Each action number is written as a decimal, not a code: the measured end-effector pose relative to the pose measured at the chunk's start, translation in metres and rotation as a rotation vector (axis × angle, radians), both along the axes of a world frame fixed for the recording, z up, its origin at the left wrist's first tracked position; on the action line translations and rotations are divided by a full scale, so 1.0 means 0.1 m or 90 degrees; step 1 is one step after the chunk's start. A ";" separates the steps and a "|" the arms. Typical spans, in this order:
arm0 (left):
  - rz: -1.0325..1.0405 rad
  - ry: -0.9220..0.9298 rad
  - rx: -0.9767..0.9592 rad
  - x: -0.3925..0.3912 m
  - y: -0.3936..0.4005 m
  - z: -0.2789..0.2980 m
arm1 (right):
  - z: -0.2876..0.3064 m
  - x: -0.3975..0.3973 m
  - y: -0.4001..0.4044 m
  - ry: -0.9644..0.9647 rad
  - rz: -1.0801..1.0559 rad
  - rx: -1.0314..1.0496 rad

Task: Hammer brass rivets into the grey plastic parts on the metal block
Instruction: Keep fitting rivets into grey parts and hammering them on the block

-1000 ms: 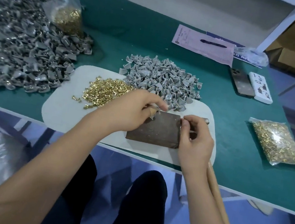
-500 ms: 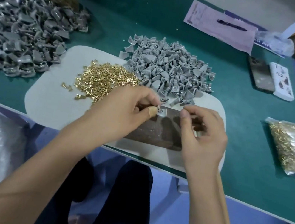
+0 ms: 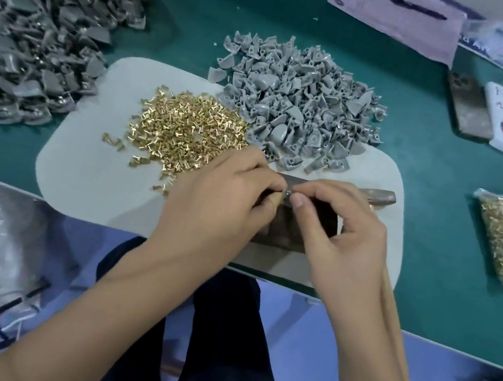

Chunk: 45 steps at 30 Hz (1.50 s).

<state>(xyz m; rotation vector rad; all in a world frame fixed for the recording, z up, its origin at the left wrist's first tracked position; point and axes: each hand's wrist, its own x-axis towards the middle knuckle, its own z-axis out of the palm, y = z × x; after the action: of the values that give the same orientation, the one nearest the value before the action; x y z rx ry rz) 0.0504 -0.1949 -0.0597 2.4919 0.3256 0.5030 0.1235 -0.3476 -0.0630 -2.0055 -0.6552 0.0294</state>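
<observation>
Since a second ago both hands have closed together over the metal block (image 3: 298, 229); left hand (image 3: 222, 195) and right hand (image 3: 334, 225) now meet fingertip to fingertip, grip pinched on one small grey plastic part (image 3: 287, 192) held just above the block; whether a rivet is seated cannot be told. Judged: still assembling, no hammering yet; hammer (image 3: 377, 195) lies behind the right hand. Loose brass rivets (image 3: 184, 128) and grey parts pile (image 3: 300, 98) sit on the white mat (image 3: 86, 168) on the bench (image 3: 453, 259). Writing on the pink paper (image 3: 398, 18) unreadable.
</observation>
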 end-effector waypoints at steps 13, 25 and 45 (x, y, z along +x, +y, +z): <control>0.045 -0.058 0.047 -0.05 -0.10 -0.05 | 0.04 0.06 0.03 -0.019 -0.005 -0.058; 0.065 -0.046 0.061 -0.05 -0.10 -0.09 | 0.03 0.21 -0.04 0.066 0.054 -0.009; 0.050 -0.035 0.102 -0.03 -0.13 -0.01 | 0.01 0.10 -0.03 -0.016 0.006 -0.037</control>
<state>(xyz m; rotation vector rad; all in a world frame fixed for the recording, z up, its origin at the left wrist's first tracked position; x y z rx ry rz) 0.0474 -0.2078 -0.0602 2.6216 0.3753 0.6508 0.1339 -0.3505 -0.0617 -2.0621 -0.6863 0.0290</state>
